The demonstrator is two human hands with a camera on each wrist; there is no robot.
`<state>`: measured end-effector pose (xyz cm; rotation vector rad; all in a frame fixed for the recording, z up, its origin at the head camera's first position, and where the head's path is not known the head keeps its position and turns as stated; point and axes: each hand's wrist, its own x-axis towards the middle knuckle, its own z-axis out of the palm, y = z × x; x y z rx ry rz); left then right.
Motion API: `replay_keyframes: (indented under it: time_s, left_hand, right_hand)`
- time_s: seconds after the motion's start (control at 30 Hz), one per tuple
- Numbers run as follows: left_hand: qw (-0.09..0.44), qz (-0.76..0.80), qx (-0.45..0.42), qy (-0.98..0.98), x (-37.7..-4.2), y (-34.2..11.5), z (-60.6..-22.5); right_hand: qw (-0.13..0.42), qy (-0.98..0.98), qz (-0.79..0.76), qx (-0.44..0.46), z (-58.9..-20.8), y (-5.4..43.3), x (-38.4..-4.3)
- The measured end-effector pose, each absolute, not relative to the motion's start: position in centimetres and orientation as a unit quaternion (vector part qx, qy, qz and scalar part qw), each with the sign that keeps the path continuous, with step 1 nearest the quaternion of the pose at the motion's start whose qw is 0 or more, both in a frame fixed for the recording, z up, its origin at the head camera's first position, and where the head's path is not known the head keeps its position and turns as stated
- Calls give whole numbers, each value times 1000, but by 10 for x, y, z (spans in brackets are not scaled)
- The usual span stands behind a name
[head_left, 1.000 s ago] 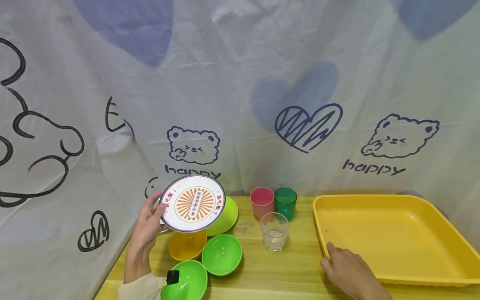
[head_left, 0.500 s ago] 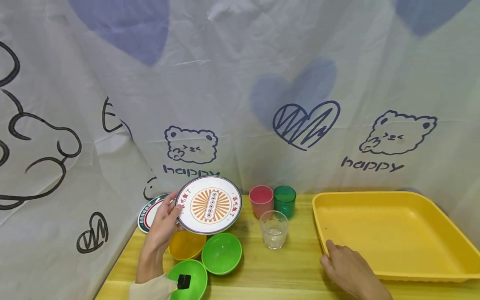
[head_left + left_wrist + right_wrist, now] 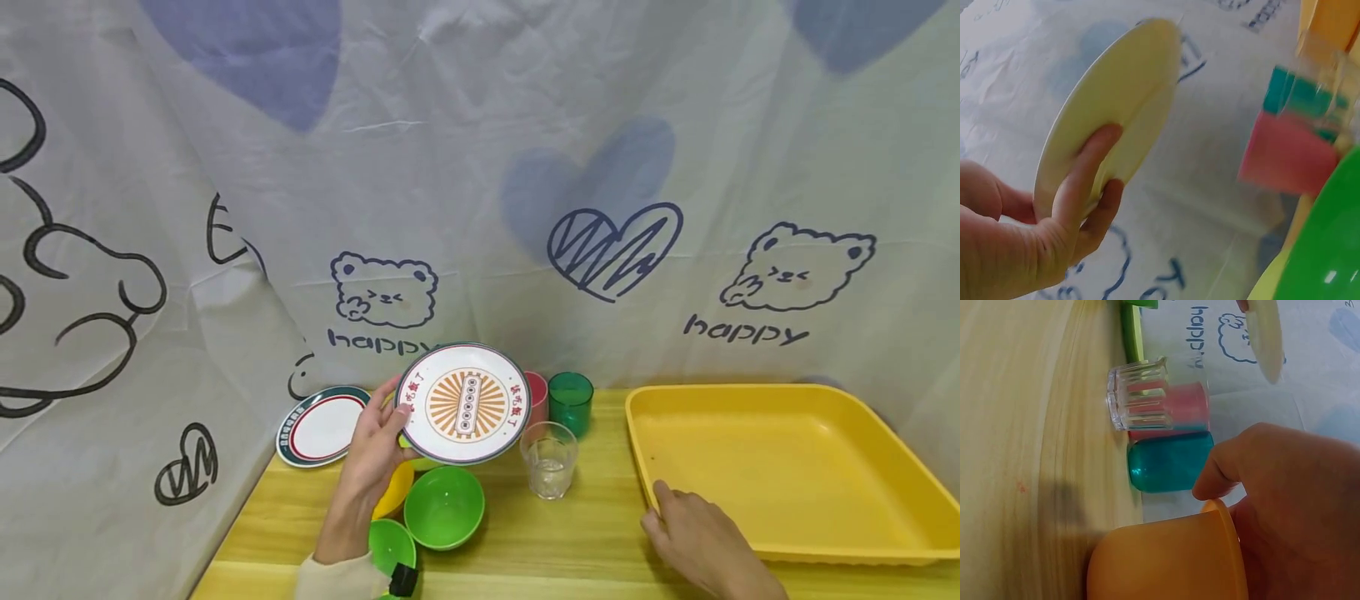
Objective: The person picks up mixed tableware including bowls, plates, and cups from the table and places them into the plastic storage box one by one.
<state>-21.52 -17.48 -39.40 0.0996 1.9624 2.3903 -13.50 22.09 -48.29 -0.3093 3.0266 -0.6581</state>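
My left hand [image 3: 371,450] holds a round white plate [image 3: 465,404] up by its left edge, its orange sunburst print and red characters facing me. Fingers spread against the plate's pale underside [image 3: 1116,94] show in the left wrist view. The plate hangs above the bowls and partly covers a pink cup [image 3: 537,400]. At the right, my right hand [image 3: 697,533] grips the near left rim of a big yellow tray [image 3: 765,467]. In the right wrist view the thumb lies outside the tray wall [image 3: 1166,562], the other fingers mostly hidden behind it.
A clear glass [image 3: 550,467] and a teal green cup [image 3: 571,404] stand left of the tray. Beneath the left arm are a green bowl [image 3: 445,508], an orange bowl [image 3: 395,492] and another green bowl [image 3: 392,546]. A dark-rimmed plate [image 3: 326,427] lies at the back left.
My left hand has carried the plate to the right, uncovering the dark-rimmed plate and overlapping the pink cup. The right hand stays on the tray rim.
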Motion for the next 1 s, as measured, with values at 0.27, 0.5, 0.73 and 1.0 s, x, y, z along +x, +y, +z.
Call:
replay_keyframes:
  time_s: [0.27, 0.5, 0.73, 1.0]
  left_hand:
    - [41, 798, 27, 600, -213, -148, -404]
    - [43, 811, 18, 584, -213, -134, -411]
    - [58, 808, 21, 586, -211, -120, -416]
    - [85, 815, 38, 572, -211, -107, -422]
  right_hand:
    - [29, 973, -207, -101, -485, 221, -137]
    - [75, 960, -253, -92, -478, 227, -137]
    - [87, 946, -298, -90, -458, 243, -144]
    - [38, 950, -297, -91, -425, 257, -158]
